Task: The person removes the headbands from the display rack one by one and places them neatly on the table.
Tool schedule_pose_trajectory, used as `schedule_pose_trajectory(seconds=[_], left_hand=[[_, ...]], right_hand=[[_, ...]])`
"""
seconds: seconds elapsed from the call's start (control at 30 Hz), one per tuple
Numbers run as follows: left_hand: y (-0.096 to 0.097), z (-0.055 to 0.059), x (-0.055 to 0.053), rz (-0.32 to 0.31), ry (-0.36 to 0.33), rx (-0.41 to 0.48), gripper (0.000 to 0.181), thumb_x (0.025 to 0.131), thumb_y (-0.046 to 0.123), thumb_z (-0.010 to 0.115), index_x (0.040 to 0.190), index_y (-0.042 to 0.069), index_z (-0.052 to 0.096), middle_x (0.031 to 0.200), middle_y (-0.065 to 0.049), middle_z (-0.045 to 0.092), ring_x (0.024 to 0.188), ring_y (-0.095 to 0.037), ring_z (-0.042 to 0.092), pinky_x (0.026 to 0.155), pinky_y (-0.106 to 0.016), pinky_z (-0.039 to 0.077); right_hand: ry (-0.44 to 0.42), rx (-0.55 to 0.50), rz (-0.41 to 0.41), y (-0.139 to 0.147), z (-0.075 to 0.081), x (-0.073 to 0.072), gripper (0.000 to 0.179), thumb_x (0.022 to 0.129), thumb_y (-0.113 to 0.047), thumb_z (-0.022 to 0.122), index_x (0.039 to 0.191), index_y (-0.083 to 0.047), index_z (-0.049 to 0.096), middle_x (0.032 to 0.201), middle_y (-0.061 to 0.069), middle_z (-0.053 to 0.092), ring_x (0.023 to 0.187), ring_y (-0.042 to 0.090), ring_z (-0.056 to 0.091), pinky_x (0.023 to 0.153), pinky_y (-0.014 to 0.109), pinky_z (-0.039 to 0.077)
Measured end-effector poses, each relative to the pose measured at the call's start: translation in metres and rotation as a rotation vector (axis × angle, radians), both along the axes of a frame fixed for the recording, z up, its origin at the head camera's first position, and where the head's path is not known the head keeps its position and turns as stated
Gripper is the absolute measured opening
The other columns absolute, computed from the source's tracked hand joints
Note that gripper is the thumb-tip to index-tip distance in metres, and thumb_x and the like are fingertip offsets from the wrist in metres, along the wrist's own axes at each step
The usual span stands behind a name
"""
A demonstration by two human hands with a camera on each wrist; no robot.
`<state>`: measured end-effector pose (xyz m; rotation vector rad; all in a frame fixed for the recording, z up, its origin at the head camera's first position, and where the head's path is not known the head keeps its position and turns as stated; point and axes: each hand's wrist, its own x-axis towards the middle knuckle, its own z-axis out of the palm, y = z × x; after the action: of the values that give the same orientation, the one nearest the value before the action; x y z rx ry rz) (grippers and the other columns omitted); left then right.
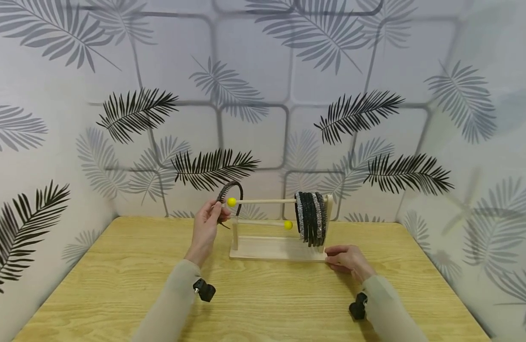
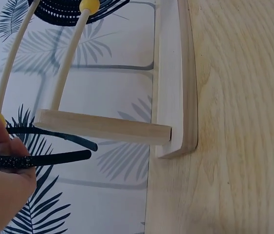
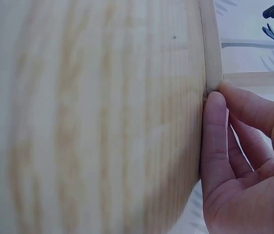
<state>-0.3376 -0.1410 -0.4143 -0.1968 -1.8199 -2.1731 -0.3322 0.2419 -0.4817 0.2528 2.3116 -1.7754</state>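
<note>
A black headband (image 1: 241, 191) with a sparkly, toothed band is gripped by my left hand (image 1: 206, 230) at the free left end of the stand's upper rod, beside its yellow ball tip (image 1: 231, 202). In the left wrist view both ends of the headband (image 2: 61, 157) point toward the rack's short upright. The wooden headband stand (image 1: 277, 254) has two rods, and several black and glittery headbands (image 1: 310, 218) hang bunched at the right of the upper one. At the base's right end, my right hand (image 1: 348, 260) pinches the corner between thumb and fingers.
The stand is on a wood-grain table (image 1: 263, 304) near its back edge. Behind it rises a wall covering (image 1: 254, 137) printed with leaves. The lower rod ends in a second yellow ball (image 1: 288, 225). Each wrist wears a small black camera.
</note>
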Motion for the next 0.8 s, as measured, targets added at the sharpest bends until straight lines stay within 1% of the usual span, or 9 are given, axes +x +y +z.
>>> schedule_pose_trajectory(seconds=[0.07,0.17,0.23,0.3,0.4,0.57,0.6,0.7,0.8], left_hand=[[-0.003,-0.001,0.0,0.005,-0.018,-0.003,0.032,0.104,0.022,0.05,0.121,-0.003,0.059,0.088,0.001,0.067,0.086,-0.014,0.066,0.082,-0.024,0.055],[-0.009,-0.003,0.001,-0.01,-0.027,-0.03,0.028,0.102,0.02,0.055,0.117,-0.002,0.063,0.091,0.002,0.07,0.092,-0.02,0.067,0.083,-0.024,0.055],[-0.014,-0.005,0.002,-0.026,-0.033,-0.042,0.028,0.1,0.019,0.058,0.116,-0.003,0.064,0.095,-0.002,0.072,0.094,-0.023,0.068,0.083,-0.024,0.055],[-0.019,-0.008,0.003,-0.04,-0.042,-0.069,0.03,0.099,0.019,0.059,0.116,-0.005,0.064,0.099,-0.006,0.073,0.094,-0.021,0.069,0.084,-0.025,0.055],[-0.028,-0.011,0.005,-0.051,-0.067,-0.106,0.031,0.099,0.02,0.061,0.117,-0.005,0.065,0.102,-0.008,0.073,0.095,-0.019,0.07,0.087,-0.029,0.055],[-0.043,-0.019,0.01,-0.049,-0.092,-0.19,0.033,0.099,0.023,0.059,0.118,-0.004,0.065,0.097,0.002,0.074,0.101,-0.024,0.068,0.092,-0.032,0.053],[-0.047,-0.021,0.011,-0.049,-0.095,-0.207,0.033,0.1,0.023,0.059,0.118,-0.004,0.065,0.095,0.004,0.074,0.102,-0.025,0.068,0.091,-0.032,0.052],[-0.057,-0.025,0.013,-0.058,-0.102,-0.245,0.035,0.1,0.022,0.058,0.122,-0.005,0.063,0.098,0.003,0.074,0.102,-0.021,0.069,0.092,-0.029,0.052],[-0.068,-0.029,0.015,-0.055,-0.115,-0.261,0.036,0.1,0.02,0.058,0.127,-0.005,0.06,0.102,-0.001,0.075,0.098,-0.015,0.07,0.086,-0.024,0.053]], right_hand=[[-0.002,-0.003,-0.002,-0.001,0.0,0.0,0.04,0.088,0.002,0.069,0.127,0.007,0.061,0.116,0.018,0.068,0.081,0.011,0.07,0.075,0.03,0.059],[-0.001,-0.004,-0.006,-0.001,0.0,-0.001,0.041,0.088,0.002,0.069,0.127,0.007,0.061,0.118,0.019,0.067,0.081,0.01,0.07,0.075,0.029,0.059],[-0.003,-0.007,-0.003,-0.001,-0.001,-0.001,0.041,0.088,0.002,0.069,0.128,0.007,0.06,0.12,0.02,0.066,0.081,0.01,0.07,0.075,0.029,0.059],[-0.006,-0.006,-0.001,-0.001,-0.001,-0.001,0.042,0.088,0.002,0.069,0.128,0.007,0.06,0.12,0.02,0.066,0.081,0.01,0.07,0.075,0.029,0.059],[-0.007,-0.011,-0.001,-0.001,0.0,-0.001,0.041,0.088,0.002,0.068,0.128,0.007,0.06,0.12,0.02,0.066,0.081,0.01,0.07,0.074,0.029,0.059],[-0.007,0.002,0.004,-0.002,0.0,0.0,0.041,0.088,0.001,0.068,0.128,0.006,0.06,0.12,0.02,0.066,0.082,0.01,0.07,0.074,0.029,0.059],[-0.007,0.004,0.002,-0.003,0.001,0.001,0.041,0.089,0.001,0.068,0.128,0.006,0.06,0.12,0.02,0.066,0.082,0.01,0.07,0.074,0.029,0.059],[-0.004,0.014,-0.003,-0.003,0.001,0.001,0.04,0.089,0.001,0.068,0.128,0.006,0.061,0.121,0.021,0.066,0.081,0.01,0.07,0.073,0.028,0.059],[0.0,0.024,-0.004,-0.004,0.0,0.001,0.04,0.089,0.001,0.068,0.128,0.006,0.061,0.123,0.022,0.064,0.081,0.009,0.07,0.073,0.028,0.059]])
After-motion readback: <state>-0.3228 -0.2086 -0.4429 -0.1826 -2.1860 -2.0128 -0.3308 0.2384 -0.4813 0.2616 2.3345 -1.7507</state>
